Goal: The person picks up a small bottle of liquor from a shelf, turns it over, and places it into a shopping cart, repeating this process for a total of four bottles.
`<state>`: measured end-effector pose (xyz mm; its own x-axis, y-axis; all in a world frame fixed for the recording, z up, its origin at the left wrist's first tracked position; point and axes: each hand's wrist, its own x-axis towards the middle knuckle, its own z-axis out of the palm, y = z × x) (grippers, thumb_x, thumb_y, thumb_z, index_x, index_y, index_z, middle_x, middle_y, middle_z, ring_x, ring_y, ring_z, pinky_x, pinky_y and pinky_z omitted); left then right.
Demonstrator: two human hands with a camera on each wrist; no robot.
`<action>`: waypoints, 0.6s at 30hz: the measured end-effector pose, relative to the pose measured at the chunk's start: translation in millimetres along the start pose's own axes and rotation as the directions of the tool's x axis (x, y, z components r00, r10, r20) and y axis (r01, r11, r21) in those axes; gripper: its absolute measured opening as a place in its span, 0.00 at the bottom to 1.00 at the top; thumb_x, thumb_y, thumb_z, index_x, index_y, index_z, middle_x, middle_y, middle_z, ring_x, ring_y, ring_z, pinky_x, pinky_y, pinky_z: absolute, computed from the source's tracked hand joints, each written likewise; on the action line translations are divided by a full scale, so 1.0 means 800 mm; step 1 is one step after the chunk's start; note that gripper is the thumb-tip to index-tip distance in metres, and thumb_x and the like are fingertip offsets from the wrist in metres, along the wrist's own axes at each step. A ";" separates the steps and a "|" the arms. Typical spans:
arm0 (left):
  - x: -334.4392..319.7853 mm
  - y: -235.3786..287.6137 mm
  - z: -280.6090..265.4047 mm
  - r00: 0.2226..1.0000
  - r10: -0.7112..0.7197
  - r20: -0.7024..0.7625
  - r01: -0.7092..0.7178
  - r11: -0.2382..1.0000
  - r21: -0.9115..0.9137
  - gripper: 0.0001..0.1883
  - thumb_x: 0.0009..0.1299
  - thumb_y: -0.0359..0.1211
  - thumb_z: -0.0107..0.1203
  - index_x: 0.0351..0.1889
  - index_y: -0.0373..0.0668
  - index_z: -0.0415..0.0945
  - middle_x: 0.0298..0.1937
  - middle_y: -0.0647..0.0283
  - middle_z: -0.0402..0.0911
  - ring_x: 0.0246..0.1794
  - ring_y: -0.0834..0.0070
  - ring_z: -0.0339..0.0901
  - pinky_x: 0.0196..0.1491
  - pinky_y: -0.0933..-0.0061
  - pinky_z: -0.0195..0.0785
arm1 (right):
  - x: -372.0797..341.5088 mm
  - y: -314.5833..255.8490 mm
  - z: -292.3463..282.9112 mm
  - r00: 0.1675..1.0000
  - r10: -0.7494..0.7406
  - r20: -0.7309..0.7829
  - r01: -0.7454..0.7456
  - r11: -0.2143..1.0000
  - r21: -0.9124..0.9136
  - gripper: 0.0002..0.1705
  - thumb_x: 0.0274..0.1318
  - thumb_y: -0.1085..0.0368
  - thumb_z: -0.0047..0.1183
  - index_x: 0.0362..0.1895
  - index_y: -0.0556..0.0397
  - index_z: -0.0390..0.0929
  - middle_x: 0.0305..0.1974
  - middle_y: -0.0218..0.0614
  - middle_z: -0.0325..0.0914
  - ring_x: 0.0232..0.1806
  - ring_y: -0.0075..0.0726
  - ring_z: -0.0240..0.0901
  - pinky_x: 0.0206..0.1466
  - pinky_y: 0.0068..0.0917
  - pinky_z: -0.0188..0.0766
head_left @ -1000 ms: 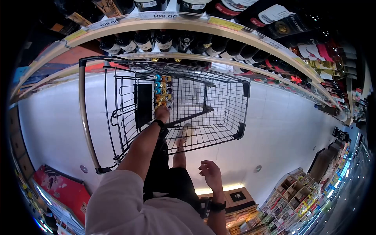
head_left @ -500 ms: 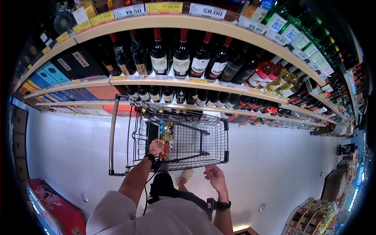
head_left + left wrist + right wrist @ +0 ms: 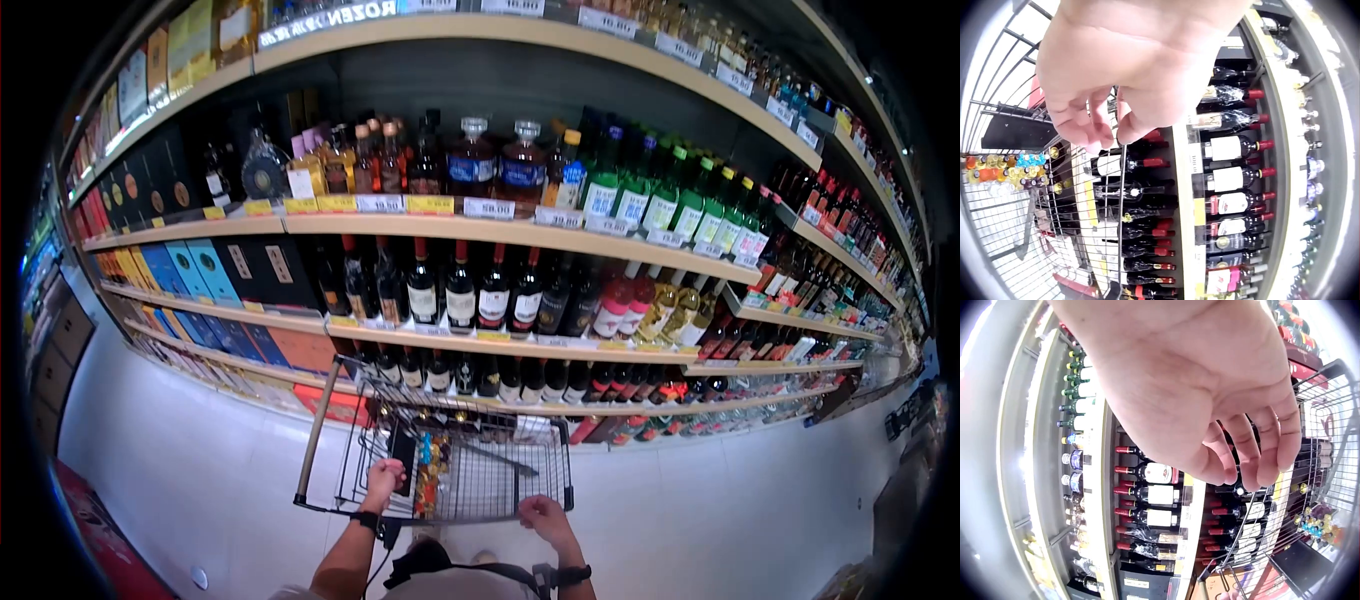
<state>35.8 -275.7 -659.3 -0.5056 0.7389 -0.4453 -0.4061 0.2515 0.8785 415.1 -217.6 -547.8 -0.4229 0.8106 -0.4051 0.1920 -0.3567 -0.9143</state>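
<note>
Black-wired, the cart (image 3: 569,497) is carrying small colourful bottles (image 3: 431,463) beside its dark panel (image 3: 402,448). Your left hand (image 3: 384,480) is hovering over the cart, toward its handle (image 3: 319,430), fingers loosely curled around nothing; your right hand (image 3: 545,516) is hanging relaxed and empty at the cart's near side.

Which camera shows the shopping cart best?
The head view, because it fits in the shopping cart from handle to front. Both wrist views cut it off: the left shows some wire basket, the right some basket and part of the handle.
</note>
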 end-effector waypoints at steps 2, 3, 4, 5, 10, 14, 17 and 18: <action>-0.028 0.016 0.006 1.000 0.018 0.020 -0.017 0.999 -0.045 0.06 0.67 0.25 0.50 0.41 0.42 0.74 0.34 0.65 0.80 0.27 0.79 0.77 0.25 0.79 0.69 | 0.011 0.018 -0.002 0.997 -0.065 0.043 0.063 0.997 0.032 0.07 0.62 0.66 0.55 0.39 0.57 0.75 0.28 0.31 0.76 0.29 0.23 0.74 0.31 0.21 0.69; -0.045 0.029 0.012 0.999 0.027 0.019 -0.026 0.999 -0.043 0.06 0.67 0.25 0.50 0.41 0.42 0.74 0.34 0.65 0.80 0.27 0.79 0.78 0.25 0.80 0.69 | 0.009 0.009 0.001 0.998 -0.047 0.046 0.047 0.999 0.001 0.08 0.62 0.66 0.55 0.40 0.57 0.76 0.30 0.31 0.78 0.31 0.24 0.75 0.33 0.21 0.73; -0.060 0.040 0.016 0.999 0.032 0.018 -0.031 0.999 -0.042 0.05 0.67 0.25 0.51 0.40 0.42 0.74 0.34 0.65 0.80 0.28 0.79 0.78 0.26 0.80 0.70 | 0.005 -0.003 0.003 0.999 -0.025 0.046 0.027 0.999 -0.032 0.08 0.62 0.66 0.54 0.41 0.58 0.77 0.32 0.32 0.80 0.33 0.25 0.77 0.35 0.22 0.77; -0.069 0.046 0.016 0.998 0.050 0.032 -0.049 0.998 -0.038 0.05 0.68 0.26 0.51 0.40 0.42 0.74 0.34 0.64 0.81 0.28 0.79 0.78 0.27 0.80 0.70 | 0.001 -0.016 0.005 0.999 -0.003 0.051 0.006 0.999 -0.046 0.08 0.62 0.66 0.53 0.41 0.58 0.77 0.32 0.32 0.80 0.33 0.25 0.78 0.36 0.21 0.78; -0.097 0.081 0.014 0.990 0.137 0.016 -0.137 0.990 0.018 0.02 0.70 0.30 0.54 0.38 0.44 0.75 0.35 0.65 0.81 0.30 0.78 0.78 0.32 0.77 0.70 | 0.005 -0.028 0.002 0.987 -0.112 0.115 0.111 0.994 0.011 0.06 0.62 0.68 0.53 0.39 0.58 0.77 0.32 0.32 0.81 0.31 0.24 0.78 0.35 0.21 0.77; -0.113 0.116 0.019 0.975 0.221 0.014 -0.221 0.974 -0.042 0.03 0.69 0.30 0.54 0.38 0.44 0.75 0.34 0.66 0.81 0.30 0.79 0.77 0.32 0.79 0.69 | 0.010 -0.026 -0.005 0.984 -0.144 0.106 0.141 0.989 0.035 0.10 0.60 0.66 0.55 0.44 0.56 0.75 0.32 0.33 0.81 0.29 0.23 0.76 0.31 0.21 0.74; -0.126 0.143 0.028 0.959 0.284 0.015 -0.282 0.956 -0.077 0.02 0.69 0.29 0.54 0.38 0.43 0.75 0.33 0.66 0.80 0.29 0.80 0.77 0.31 0.80 0.69 | 0.001 -0.040 -0.007 0.990 -0.114 0.086 0.107 0.991 0.079 0.14 0.60 0.67 0.54 0.48 0.57 0.72 0.33 0.34 0.81 0.29 0.24 0.76 0.32 0.21 0.73; -0.130 0.151 0.032 0.953 0.302 0.020 -0.300 0.950 -0.084 0.02 0.69 0.29 0.54 0.38 0.44 0.75 0.33 0.66 0.80 0.29 0.80 0.77 0.31 0.80 0.69 | -0.006 -0.046 -0.008 0.991 -0.112 0.069 0.106 0.991 0.088 0.14 0.60 0.67 0.54 0.49 0.57 0.72 0.33 0.35 0.81 0.29 0.25 0.76 0.32 0.21 0.73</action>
<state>58.9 -306.0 -502.1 -0.5893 0.7928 -0.1553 -0.2980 -0.0347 0.9539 415.3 -205.3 -512.0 -0.5022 0.8112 -0.2996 0.0676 -0.3086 -0.9488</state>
